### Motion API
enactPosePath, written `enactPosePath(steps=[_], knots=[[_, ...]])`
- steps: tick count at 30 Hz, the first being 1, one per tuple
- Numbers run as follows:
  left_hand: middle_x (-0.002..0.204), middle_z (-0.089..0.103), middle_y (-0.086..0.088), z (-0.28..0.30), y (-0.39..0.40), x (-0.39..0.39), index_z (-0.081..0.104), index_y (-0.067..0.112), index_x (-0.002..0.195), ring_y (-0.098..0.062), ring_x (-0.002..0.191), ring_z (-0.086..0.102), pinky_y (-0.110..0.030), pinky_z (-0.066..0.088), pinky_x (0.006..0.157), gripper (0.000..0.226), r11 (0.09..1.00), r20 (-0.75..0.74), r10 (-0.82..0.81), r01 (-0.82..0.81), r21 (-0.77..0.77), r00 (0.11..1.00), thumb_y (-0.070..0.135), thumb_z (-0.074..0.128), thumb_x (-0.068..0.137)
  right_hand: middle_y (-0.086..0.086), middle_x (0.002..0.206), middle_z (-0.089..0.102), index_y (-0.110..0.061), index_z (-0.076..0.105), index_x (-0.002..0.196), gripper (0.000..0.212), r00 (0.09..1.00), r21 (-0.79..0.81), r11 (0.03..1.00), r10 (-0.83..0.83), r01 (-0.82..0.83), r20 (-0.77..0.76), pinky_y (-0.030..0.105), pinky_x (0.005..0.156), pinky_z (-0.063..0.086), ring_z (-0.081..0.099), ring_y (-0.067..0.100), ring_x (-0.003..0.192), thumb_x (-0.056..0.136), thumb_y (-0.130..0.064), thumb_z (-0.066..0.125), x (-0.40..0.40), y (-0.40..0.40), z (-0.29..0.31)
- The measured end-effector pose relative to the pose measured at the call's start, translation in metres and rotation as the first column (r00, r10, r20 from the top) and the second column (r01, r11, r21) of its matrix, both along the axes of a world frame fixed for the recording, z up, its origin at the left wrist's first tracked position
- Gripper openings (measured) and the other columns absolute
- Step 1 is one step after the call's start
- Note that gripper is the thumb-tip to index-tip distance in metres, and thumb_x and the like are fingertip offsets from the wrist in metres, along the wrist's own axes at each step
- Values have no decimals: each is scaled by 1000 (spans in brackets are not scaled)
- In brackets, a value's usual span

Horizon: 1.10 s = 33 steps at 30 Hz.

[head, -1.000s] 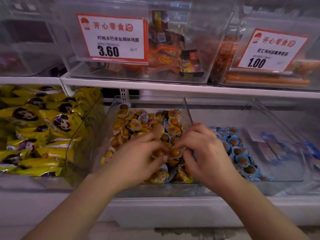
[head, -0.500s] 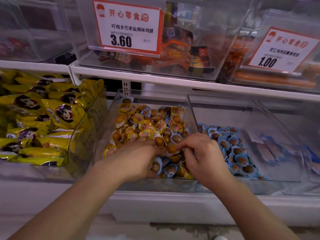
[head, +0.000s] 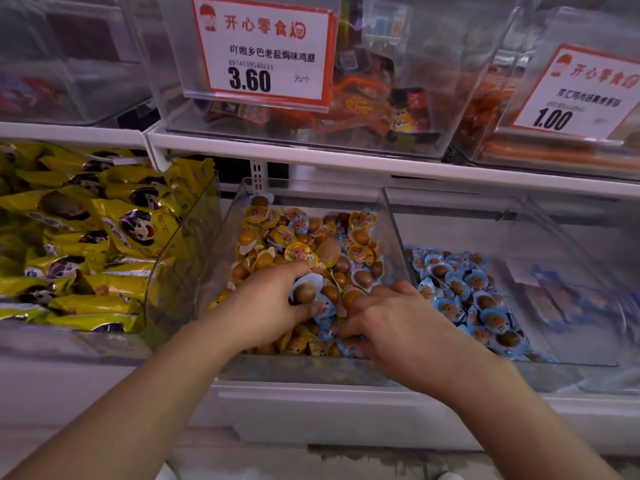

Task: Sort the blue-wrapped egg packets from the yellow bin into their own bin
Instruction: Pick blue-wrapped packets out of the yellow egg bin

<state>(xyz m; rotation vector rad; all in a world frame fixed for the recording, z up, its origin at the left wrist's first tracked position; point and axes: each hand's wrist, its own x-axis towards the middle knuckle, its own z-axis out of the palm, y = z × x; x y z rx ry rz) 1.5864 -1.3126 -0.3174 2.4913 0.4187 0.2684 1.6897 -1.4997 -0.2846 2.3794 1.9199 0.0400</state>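
A snack shop: price tags (head: pixel 265 51) on stocked shelf bins (head: pixel 485 81).

Two hands (head: pixel 273 303) (head: pixel 391 327) showing; two price tags (head: pixel 263 50) (head: pixel 575 95) hanging above egg bin (head: pixel 221 258); egg packets (head: pixel 353 252) too many for counting.

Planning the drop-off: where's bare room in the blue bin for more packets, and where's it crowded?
Free: the blue bin's bare floor behind the blue packets, toward its back wall. Crowded: the yellow bin, heaped with packets, left hand gripping a blue-wrapped packet, right hand digging at its front.
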Motion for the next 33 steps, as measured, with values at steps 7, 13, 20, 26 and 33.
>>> enactPosePath(steps=[7, 13, 20, 26, 33], knots=[[80, 62, 17, 4, 1, -4, 56, 33, 84, 3, 73, 58, -12, 39, 58, 22, 977, 84, 37, -19, -210, 996, 40, 77, 81, 1, 120, 60, -26, 72, 113, 29, 975, -47, 994, -86, 98, 204, 41, 92, 37, 45, 28, 119, 90, -40, 61, 1, 15, -6], [83, 69, 6, 16, -3, -8, 65, 23, 87, -10, 81, 66, -36, 54, 75, 19, 906, 248, 209, -92, -413, 946, 35, 79, 82, -10, 95, 67, -25, 74, 86, 29, 967, 347, 913, -149, 215, -206, 33, 87, 47, 58, 12, 96, 97, -42, 54, 2, 12, -5], [84, 72, 3, 27, -32, 0, 65, 20, 88, -11, 82, 70, -32, 56, 75, 15, 857, 460, 362, -96, -506, 811, 31, 75, 86, 11, 96, 75, -8, 71, 99, 18, -136, 26, 515, 274, 857, -952, 30, 64, 60, 75, 18, 81, 99, -21, 59, -11, 26, 16], [87, 68, 19, 22, -54, 7, 61, 33, 93, 2, 82, 65, -10, 45, 65, 10, 942, 496, 226, -59, -330, 839, 33, 70, 88, 20, 108, 72, 0, 65, 121, 38, -479, -134, 645, 396, 752, -784, 35, 65, 46, 68, 26, 83, 96, -28, 62, -14, 30, 15], [113, 62, 28, 20, -56, 10, 53, 45, 125, 8, 107, 58, -11, 45, 86, 37, 927, 530, 283, -87, -364, 799, 55, 59, 90, 16, 99, 70, -2, 65, 121, 39, -513, -183, 669, 336, 720, -790, 31, 48, 48, 68, 27, 73, 97, -32, 57, -10, 23, 15]])
